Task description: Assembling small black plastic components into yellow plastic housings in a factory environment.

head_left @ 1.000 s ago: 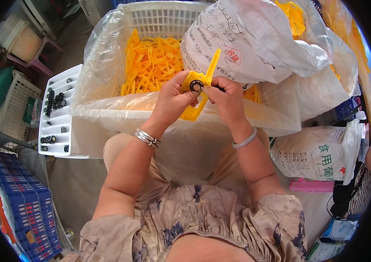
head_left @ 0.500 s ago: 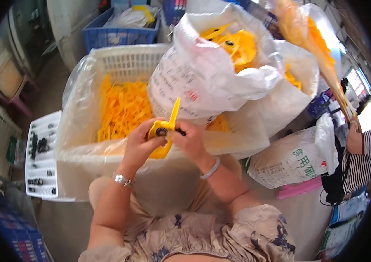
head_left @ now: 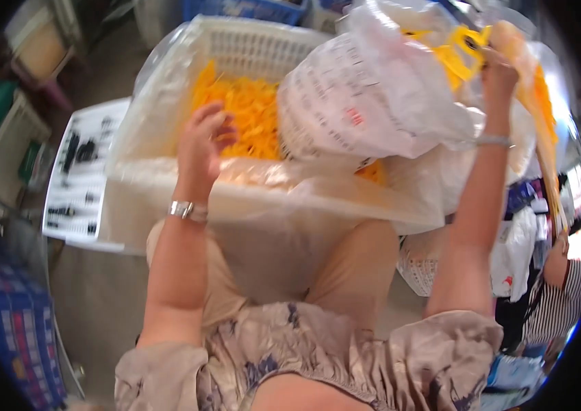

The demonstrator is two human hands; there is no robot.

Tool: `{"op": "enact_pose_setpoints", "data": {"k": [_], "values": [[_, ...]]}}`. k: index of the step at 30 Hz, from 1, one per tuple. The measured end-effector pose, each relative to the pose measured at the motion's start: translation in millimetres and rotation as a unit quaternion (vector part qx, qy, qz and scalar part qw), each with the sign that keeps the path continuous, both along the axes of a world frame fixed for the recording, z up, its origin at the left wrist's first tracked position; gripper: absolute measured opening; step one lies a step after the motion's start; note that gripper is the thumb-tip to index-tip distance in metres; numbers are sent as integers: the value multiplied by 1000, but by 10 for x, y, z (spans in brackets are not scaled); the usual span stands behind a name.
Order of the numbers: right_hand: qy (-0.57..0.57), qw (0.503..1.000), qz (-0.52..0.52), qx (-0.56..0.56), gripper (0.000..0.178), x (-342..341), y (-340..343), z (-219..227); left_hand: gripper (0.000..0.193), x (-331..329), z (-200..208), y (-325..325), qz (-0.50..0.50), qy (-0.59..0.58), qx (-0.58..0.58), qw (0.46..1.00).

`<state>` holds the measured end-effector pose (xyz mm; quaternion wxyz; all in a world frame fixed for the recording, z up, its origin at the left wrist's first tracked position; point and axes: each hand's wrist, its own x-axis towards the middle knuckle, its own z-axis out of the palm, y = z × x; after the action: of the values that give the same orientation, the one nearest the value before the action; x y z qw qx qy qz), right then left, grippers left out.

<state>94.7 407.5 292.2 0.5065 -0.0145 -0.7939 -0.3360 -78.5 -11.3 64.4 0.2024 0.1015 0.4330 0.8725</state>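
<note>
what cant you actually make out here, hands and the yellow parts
- Head view, right hand: at the white sack's mouth beside a yellow part; glare and blur hide whether its grip closes on it.
- Left hand: motion-blurred over the yellow pieces in the white crate; contact unclear.
- Piece shapes: smeared.

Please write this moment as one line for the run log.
left hand: open above yellow parts in lined basket | right hand: at yellow piece over white bag
</note>
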Motion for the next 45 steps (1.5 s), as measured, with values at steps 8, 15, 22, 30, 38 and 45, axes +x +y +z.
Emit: {"op": "enact_pose_setpoints", "data": {"k": [8,15,22,30,38,45], "values": [[165,755,382,-507,16,-222,-1153,-293,20,-148,-24,-402,73,-73,5,995],[-243,713,334,-567,16,-1300,-2682,-1312,21,-231,-45,-698,133,-106,36,985],[-464,631,254,-567,15,-3031,-2519,-3143,21,-299,-15,-824,175,-90,31,980],[-458,727,48,-509,20,-3608,-2548,-4904,30,-236,-41,-1090,119,-76,39,989],[-135,248,-41,-958,32,-3664,-2941,-5241,35,-234,17,-1257,151,-89,55,983],[-222,307,-32,-925,57,-3757,-2826,-5454,39,-207,49,-1185,108,-114,78,984]]}}
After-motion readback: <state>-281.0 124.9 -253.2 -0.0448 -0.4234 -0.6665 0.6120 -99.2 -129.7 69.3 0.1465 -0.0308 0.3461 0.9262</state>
